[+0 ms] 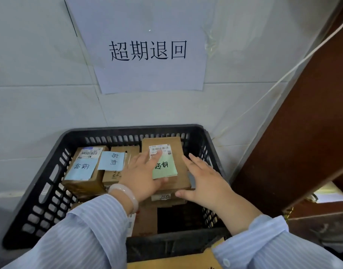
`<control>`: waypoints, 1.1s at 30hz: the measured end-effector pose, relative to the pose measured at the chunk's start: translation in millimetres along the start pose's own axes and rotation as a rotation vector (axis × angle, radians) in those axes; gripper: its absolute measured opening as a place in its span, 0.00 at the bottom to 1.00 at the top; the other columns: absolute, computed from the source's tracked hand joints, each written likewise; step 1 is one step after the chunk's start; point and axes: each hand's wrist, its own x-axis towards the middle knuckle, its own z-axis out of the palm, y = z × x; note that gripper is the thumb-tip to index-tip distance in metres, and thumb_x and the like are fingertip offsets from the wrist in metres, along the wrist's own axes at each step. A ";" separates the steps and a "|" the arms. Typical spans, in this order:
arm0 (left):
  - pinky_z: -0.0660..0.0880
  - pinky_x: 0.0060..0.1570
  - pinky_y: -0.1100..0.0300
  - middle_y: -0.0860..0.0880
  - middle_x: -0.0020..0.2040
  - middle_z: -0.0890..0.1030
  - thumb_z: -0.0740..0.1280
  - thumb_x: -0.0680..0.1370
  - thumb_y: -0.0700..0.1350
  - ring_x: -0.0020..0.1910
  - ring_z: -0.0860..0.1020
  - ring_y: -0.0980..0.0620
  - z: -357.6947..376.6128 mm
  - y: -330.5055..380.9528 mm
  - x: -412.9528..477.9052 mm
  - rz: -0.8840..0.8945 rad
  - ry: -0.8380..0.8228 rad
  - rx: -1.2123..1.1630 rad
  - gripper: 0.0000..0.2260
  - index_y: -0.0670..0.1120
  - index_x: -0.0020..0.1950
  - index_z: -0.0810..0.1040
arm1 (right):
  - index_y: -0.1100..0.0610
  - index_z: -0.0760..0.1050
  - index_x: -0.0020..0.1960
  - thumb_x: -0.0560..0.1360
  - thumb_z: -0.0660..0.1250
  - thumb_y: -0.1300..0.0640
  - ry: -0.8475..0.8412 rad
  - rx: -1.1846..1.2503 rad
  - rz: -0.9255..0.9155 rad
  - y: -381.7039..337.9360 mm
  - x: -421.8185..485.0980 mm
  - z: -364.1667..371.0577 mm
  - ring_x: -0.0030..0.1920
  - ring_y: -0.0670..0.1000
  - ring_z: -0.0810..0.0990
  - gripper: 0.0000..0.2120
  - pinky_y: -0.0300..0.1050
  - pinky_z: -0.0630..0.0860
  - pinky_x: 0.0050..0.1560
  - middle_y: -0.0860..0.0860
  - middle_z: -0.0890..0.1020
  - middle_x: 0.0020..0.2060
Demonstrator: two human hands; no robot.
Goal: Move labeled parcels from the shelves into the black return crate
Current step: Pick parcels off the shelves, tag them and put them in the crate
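The black return crate (50,167) stands against the wall and holds several cardboard parcels. A parcel with a green handwritten note and a barcode label (176,148) lies on top of the stack at the crate's right. My left hand (141,177) rests flat on that parcel's left part, fingers straight over the label. My right hand (205,181) lies open against the parcel's right edge, thumb near its front corner. Two parcels with blue notes sit to the left: one at the far left (83,171), one in the middle (116,171).
A white paper sign (147,49) with black characters hangs on the tiled wall above the crate. A brown wooden panel (302,133) leans at the right, with a white cord running along it. Another cardboard piece (176,261) shows at the bottom edge in front of the crate.
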 end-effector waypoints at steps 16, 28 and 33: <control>0.48 0.77 0.47 0.53 0.81 0.47 0.57 0.78 0.66 0.79 0.47 0.53 -7.6 113.3 -77.4 0.863 0.203 0.028 0.35 0.61 0.79 0.42 | 0.36 0.36 0.77 0.67 0.56 0.23 0.448 -0.132 0.464 -20.6 -218.9 -8.7 0.76 0.42 0.32 0.47 0.48 0.38 0.77 0.38 0.38 0.77; 0.55 0.75 0.45 0.49 0.80 0.55 0.60 0.77 0.66 0.79 0.54 0.49 19.9 241.8 -256.9 1.593 0.077 -0.121 0.35 0.58 0.80 0.50 | 0.38 0.39 0.78 0.71 0.60 0.27 0.710 -0.127 1.256 -125.2 -467.6 39.4 0.77 0.45 0.36 0.45 0.51 0.40 0.78 0.42 0.42 0.78; 0.50 0.75 0.45 0.51 0.81 0.52 0.58 0.78 0.67 0.79 0.50 0.49 35.4 264.6 -382.7 1.863 -0.030 -0.133 0.34 0.60 0.79 0.49 | 0.39 0.39 0.78 0.72 0.58 0.28 0.830 -0.155 1.642 -208.3 -578.1 80.6 0.78 0.47 0.40 0.44 0.48 0.42 0.77 0.43 0.42 0.79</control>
